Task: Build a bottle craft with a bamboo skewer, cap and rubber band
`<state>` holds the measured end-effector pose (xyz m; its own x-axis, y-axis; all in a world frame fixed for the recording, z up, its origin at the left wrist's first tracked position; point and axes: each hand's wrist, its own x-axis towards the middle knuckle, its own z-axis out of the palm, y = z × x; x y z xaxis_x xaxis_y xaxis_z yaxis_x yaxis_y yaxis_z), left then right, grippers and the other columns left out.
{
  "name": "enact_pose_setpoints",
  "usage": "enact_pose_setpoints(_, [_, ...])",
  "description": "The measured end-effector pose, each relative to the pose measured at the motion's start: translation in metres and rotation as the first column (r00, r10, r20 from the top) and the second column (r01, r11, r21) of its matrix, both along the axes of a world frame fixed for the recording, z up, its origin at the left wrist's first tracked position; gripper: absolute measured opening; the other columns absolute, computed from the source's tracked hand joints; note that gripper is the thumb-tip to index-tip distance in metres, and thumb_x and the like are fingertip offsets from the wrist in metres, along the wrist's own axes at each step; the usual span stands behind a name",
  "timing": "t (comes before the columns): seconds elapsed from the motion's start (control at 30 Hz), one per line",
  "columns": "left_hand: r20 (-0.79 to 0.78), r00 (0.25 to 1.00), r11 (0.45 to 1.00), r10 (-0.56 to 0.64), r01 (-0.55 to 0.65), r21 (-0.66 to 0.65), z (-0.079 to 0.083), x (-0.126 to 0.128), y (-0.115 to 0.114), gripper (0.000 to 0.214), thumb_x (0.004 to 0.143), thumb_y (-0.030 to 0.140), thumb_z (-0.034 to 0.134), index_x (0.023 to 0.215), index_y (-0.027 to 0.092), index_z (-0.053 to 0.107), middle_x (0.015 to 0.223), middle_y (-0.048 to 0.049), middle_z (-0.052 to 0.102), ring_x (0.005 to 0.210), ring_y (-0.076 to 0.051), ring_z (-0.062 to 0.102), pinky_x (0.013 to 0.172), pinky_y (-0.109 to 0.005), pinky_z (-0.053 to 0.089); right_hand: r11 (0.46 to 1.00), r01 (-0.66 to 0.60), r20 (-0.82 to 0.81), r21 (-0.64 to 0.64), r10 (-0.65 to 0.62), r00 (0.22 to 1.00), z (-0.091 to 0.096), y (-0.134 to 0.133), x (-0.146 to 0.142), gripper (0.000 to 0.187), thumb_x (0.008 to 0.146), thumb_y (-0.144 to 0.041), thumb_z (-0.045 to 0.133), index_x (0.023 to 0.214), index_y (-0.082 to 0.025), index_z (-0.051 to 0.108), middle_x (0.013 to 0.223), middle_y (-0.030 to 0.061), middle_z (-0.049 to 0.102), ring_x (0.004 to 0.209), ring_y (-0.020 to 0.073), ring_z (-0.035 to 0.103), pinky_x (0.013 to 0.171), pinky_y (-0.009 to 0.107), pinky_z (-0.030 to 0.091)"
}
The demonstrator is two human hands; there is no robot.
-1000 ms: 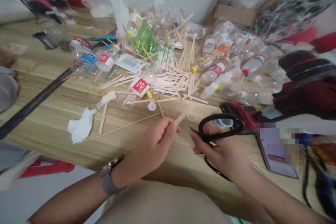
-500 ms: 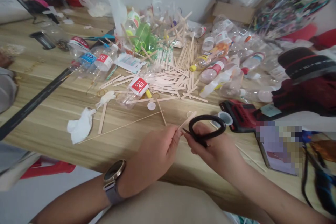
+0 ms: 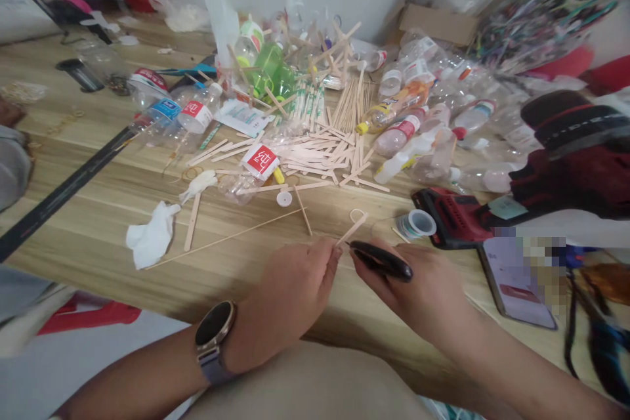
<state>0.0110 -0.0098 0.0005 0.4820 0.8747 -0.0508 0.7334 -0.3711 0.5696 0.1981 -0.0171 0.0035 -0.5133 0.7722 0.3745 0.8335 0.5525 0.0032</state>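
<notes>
My left hand (image 3: 302,289), with a watch (image 3: 215,328) on its wrist, pinches a flat wooden craft stick (image 3: 353,228). The stick's free end points up and away to the right. Black-handled scissors (image 3: 381,259) are in my right hand (image 3: 418,289), whose fingers are closed around them. The scissors' front part lies close to the stick by my left fingertips; the blades are mostly hidden, and I cannot tell whether they touch the stick. A small white ring (image 3: 357,214) lies on the table just beyond the stick.
Loose craft sticks (image 3: 319,151) and a labelled plastic bottle (image 3: 258,164) lie ahead. More bottles (image 3: 403,125) are heaped at the back right. A red and black power drill (image 3: 457,216), a small spool (image 3: 417,223) and a phone (image 3: 516,289) are on the right. Crumpled tissue (image 3: 152,236) lies left.
My right hand has turned the scissors, so the handle loop now shows edge-on and lower. The spool behind is more visible. My left hand and the craft stick have barely moved.
</notes>
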Motion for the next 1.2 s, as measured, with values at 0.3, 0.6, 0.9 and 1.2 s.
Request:
enact_pose_setpoints(0.3, [0.065, 0.998, 0.998, 0.015, -0.011, -0.068, -0.001, 0.001, 0.000, 0.036, 0.101, 0.033, 0.027, 0.088, 0.018, 0.057, 0.074, -0.0032, 0.066, 0.066, -0.016, 0.062, 0.059, -0.026, 0.042, 0.951, 0.029, -0.142, -0.307, -0.075, 0.987, -0.006, 0.003, 0.001, 0.028, 0.094, -0.032, 0.044, 0.074, -0.019, 0.060, 0.056, 0.0035, 0.064, 0.050, 0.0160, 0.059, 0.049, 0.025, 0.038])
enact_pose_setpoints(0.6, [0.039, 0.999, 0.998, -0.001, 0.004, -0.062, -0.001, 0.001, 0.001, 0.035, 0.102, 0.032, 0.026, 0.089, 0.017, 0.055, 0.074, -0.0034, 0.067, 0.065, -0.017, 0.062, 0.058, -0.028, 0.041, 0.989, 0.023, -0.018, -0.146, -0.026, 1.000, -0.006, 0.002, 0.000, 0.034, 0.098, -0.033, 0.035, 0.083, -0.019, 0.063, 0.048, 0.0007, 0.063, 0.037, 0.0163, 0.056, 0.042, 0.028, 0.025])
enact_pose_setpoints(0.9, [-0.226, 0.960, 0.924, -0.168, 0.233, 0.302, -0.013, 0.000, -0.003, 0.025, 0.093, 0.009, 0.033, 0.086, 0.016, 0.055, 0.071, -0.0059, 0.065, 0.061, -0.020, 0.061, 0.054, -0.031, 0.045, 0.945, 0.020, -0.134, -0.325, -0.067, 0.989, -0.004, 0.004, -0.003, 0.029, 0.094, -0.033, 0.041, 0.077, -0.019, 0.059, 0.050, 0.0024, 0.063, 0.040, 0.0172, 0.057, 0.043, 0.028, 0.028])
enact_pose_setpoints(1.2, [-0.197, 0.958, 0.905, -0.208, 0.265, 0.333, -0.014, 0.003, 0.004, 0.024, 0.092, 0.005, 0.032, 0.089, 0.015, 0.054, 0.074, -0.0078, 0.065, 0.066, -0.021, 0.063, 0.059, -0.033, 0.049, 0.702, -0.052, -0.404, -0.710, -0.345, 0.847, 0.000, 0.005, -0.012, 0.028, 0.093, -0.035, 0.041, 0.069, -0.022, 0.049, 0.045, -0.0010, 0.061, 0.040, 0.0146, 0.057, 0.044, 0.024, 0.038])
